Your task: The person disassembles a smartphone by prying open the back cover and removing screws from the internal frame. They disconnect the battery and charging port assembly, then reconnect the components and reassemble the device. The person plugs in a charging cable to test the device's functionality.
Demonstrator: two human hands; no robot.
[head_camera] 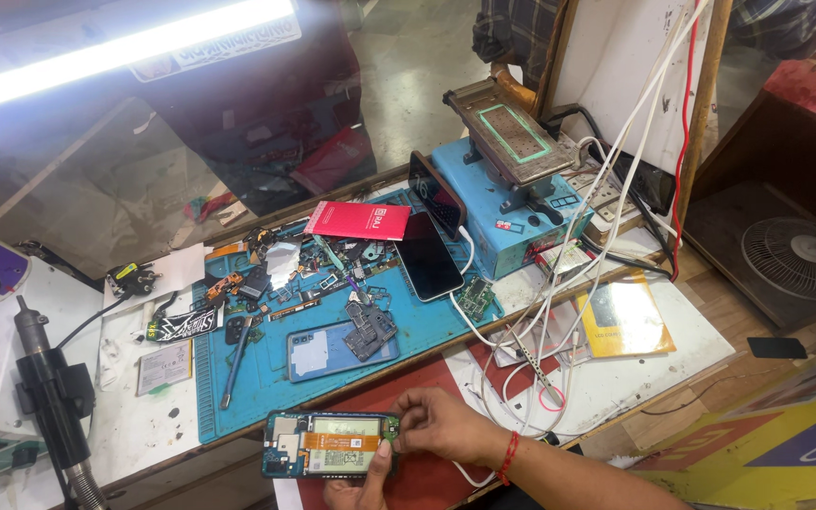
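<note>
Opened teal-framed phone with its back cover off (330, 443), near edge of the worktop (635, 378), held just over it, lying flat and long side left-right. Exposed inside: pale battery, orange flex strip across it, circuit board at the left end. Right hand (441, 422) pinches the phone's right end, fingertips pressed on the frame. Left hand (361, 482) comes up from below, thumb on the lower edge; rest of its grip is out of frame, can't tell.

Packages/labels: flat red-pink rectangular packet (359, 220) at the far edge of the blue silicone work mat (266, 378); yellow square booklet (623, 317) right of the white cables; black-and-white sticker strip (181, 324) left of the mat; small white label card (163, 365) near it.
</note>
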